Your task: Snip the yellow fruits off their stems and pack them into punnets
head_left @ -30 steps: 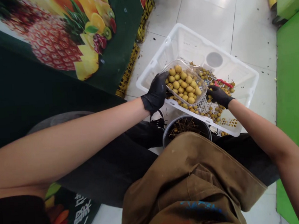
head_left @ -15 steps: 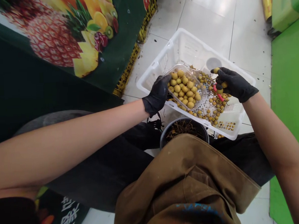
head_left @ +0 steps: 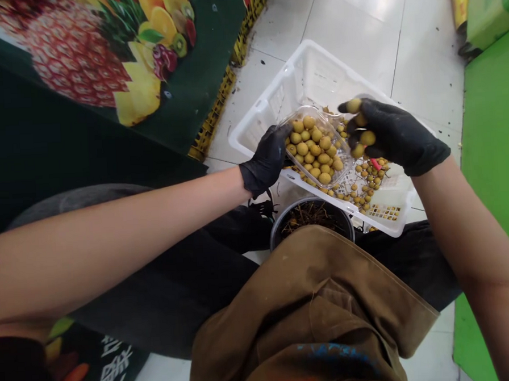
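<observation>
My left hand (head_left: 265, 160), in a black glove, grips the left edge of a clear plastic container (head_left: 341, 146) filled with round yellow-brown fruits (head_left: 313, 147). The container is tilted over a white basket (head_left: 271, 101). Just right of it, my right hand (head_left: 394, 135), also gloved in black, holds several of the same fruits between its curled fingers. Below that hand, red-handled clippers (head_left: 375, 164) show partly among fruits on stems (head_left: 361, 193) in the basket; the rest of the tool is hidden.
A round bucket (head_left: 274, 226) of brown stems stands between my legs, below the basket. Yellow crates (head_left: 212, 113) and a green fruit-printed cover (head_left: 201, 74) are at the left. A green panel (head_left: 494, 132) stands at the right, on the tiled floor's edge.
My right hand has turned and come closer to the container, with several fruits now showing between its fingers. My left hand still holds the container in nearly the same place.
</observation>
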`<control>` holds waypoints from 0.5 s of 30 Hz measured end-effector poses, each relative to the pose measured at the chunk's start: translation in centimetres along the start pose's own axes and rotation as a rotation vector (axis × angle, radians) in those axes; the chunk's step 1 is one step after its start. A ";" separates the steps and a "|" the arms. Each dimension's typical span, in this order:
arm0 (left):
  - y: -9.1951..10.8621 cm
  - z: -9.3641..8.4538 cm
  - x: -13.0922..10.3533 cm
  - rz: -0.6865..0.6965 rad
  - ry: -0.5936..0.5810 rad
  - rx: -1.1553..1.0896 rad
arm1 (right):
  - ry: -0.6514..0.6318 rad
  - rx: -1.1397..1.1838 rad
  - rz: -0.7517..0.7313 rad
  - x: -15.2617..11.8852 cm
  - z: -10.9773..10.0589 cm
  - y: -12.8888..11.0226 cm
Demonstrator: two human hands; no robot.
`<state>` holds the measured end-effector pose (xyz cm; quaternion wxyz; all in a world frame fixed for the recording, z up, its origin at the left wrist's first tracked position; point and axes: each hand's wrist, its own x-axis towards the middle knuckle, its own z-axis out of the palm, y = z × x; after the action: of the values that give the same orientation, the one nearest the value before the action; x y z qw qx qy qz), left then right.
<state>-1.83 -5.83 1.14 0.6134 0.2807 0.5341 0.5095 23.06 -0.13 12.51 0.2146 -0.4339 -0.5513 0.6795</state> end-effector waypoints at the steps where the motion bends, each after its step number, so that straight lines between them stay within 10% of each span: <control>1: 0.0 0.0 0.0 0.009 0.014 0.005 | -0.039 -0.005 -0.006 -0.2 1.0 -0.2; 5: -0.1 0.0 0.0 -0.035 -0.006 -0.036 | -0.055 -0.083 -0.031 -0.2 1.6 0.1; 10: 0.3 0.0 0.1 -0.088 0.030 -0.078 | 0.260 -0.371 -0.122 1.7 -6.7 3.7; 12: 0.7 0.0 0.1 -0.122 0.040 -0.087 | 0.306 -0.743 0.065 2.3 -10.0 6.1; 15: 1.2 0.0 -0.2 -0.162 0.055 -0.128 | 0.001 -1.239 0.429 2.5 -12.0 9.5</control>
<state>-2.25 -5.61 2.31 0.6545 0.1829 0.5379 0.4989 33.46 5.71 2.55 -0.2149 -0.5779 -0.7419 0.2635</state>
